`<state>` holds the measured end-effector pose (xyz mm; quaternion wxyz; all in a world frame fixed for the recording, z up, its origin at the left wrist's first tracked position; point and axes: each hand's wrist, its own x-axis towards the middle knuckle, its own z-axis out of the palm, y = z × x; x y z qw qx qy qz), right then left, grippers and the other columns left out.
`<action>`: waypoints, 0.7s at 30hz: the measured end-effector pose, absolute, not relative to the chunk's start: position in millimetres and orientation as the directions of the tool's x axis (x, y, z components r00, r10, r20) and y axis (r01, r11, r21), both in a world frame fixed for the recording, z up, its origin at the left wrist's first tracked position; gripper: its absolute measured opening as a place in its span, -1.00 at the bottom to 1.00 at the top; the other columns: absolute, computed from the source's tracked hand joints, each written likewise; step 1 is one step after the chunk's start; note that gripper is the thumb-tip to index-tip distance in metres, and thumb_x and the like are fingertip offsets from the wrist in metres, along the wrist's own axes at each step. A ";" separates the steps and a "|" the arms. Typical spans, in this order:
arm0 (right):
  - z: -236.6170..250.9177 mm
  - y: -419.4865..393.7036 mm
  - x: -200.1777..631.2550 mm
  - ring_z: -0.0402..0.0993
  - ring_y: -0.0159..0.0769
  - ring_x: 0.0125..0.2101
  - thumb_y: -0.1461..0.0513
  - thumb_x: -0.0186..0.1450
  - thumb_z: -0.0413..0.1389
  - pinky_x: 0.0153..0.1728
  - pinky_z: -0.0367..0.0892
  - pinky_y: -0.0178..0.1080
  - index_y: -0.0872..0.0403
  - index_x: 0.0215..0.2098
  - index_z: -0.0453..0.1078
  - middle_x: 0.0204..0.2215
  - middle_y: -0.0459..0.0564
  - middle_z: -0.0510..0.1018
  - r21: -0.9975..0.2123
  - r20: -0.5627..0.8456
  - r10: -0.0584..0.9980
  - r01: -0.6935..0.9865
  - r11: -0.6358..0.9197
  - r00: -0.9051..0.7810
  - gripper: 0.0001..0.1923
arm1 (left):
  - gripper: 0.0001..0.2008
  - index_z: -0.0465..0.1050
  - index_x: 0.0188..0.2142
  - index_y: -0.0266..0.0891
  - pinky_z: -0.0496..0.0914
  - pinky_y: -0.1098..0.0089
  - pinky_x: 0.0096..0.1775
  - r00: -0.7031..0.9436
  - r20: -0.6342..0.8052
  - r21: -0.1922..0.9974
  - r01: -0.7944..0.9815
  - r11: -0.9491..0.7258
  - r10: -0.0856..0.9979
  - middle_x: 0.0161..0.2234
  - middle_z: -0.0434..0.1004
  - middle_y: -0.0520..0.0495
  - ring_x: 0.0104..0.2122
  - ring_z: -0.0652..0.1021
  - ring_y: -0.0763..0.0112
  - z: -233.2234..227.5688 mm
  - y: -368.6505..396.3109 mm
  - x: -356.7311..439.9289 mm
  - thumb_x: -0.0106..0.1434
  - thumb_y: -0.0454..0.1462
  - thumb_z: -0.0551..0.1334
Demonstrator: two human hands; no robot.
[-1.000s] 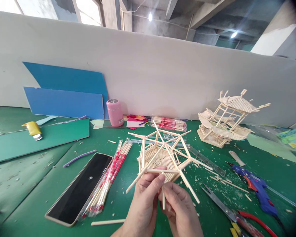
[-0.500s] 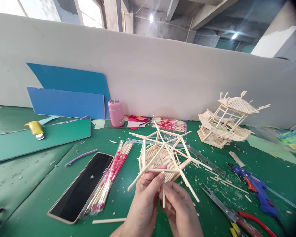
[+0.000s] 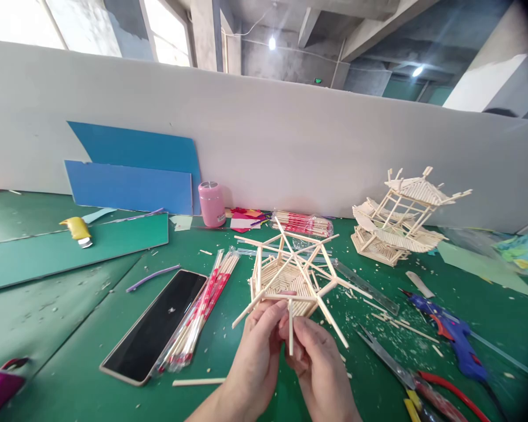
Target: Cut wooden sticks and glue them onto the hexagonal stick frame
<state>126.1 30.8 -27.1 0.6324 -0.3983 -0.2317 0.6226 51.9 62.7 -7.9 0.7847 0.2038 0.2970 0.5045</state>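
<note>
A many-sided frame of thin wooden sticks (image 3: 286,266), with a stick floor and sticks jutting outward, stands before me on the green table. My left hand (image 3: 261,334) is closed on its near edge, thumb in front and a fingertip showing behind the near crossbar. My right hand (image 3: 314,349) pinches a short wooden stick (image 3: 291,331) beside the left thumb. That stick points down toward me, its upper end touching the middle of the near crossbar. The right fingertips are partly hidden behind the thumb and stick.
Left lie a phone (image 3: 156,325), bagged sticks (image 3: 209,310) and a yellow cutter (image 3: 77,230). Right are scissors (image 3: 385,354), red-handled pliers (image 3: 453,392) and a blue glue gun (image 3: 453,334). A stick pagoda (image 3: 400,220) and pink flask (image 3: 212,205) stand behind.
The view has shifted slightly, bringing more of a purple object in at lower left. Both hands keep their hold at the frame's near edge, and the short stick stays at the crossbar.
</note>
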 end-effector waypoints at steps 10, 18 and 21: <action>-27.1 28.6 127.8 -0.13 -0.49 -0.65 0.09 0.20 0.05 -0.64 -0.14 -0.36 0.10 -0.61 0.25 -0.71 -0.23 0.10 -0.845 -0.218 0.959 -0.526 -0.093 0.180 -0.68 | -0.72 0.49 -0.26 -0.29 0.25 0.41 -0.27 0.207 -0.363 0.794 -0.442 0.418 0.908 -0.37 0.46 -0.07 -0.33 0.37 0.35 -17.4 41.9 23.5 0.07 -0.17 0.25; -42.6 5.0 144.0 0.10 -0.47 -0.60 0.03 0.12 0.15 -0.63 0.03 -0.41 0.04 -0.33 0.26 -0.55 -0.19 0.24 -0.969 -0.177 0.886 -0.233 -0.081 0.429 -0.70 | -0.78 0.45 -0.29 -0.26 0.24 0.44 -0.41 0.065 -0.107 0.992 0.076 0.102 0.992 -0.42 0.45 -0.04 -0.43 0.39 0.37 -20.8 47.5 -11.9 0.11 -0.18 0.22; -49.5 4.3 150.9 0.28 -0.34 -0.41 0.05 0.10 0.17 -0.45 0.23 -0.33 0.02 -0.12 0.20 -0.40 -0.11 0.32 -0.997 -0.064 0.855 -0.072 -0.032 0.515 -0.56 | -0.81 0.46 -0.27 -0.23 0.20 0.43 -0.46 0.071 0.176 0.936 0.298 -0.189 0.982 -0.45 0.38 -0.02 -0.50 0.32 0.41 -25.6 62.0 -13.6 0.14 -0.21 0.19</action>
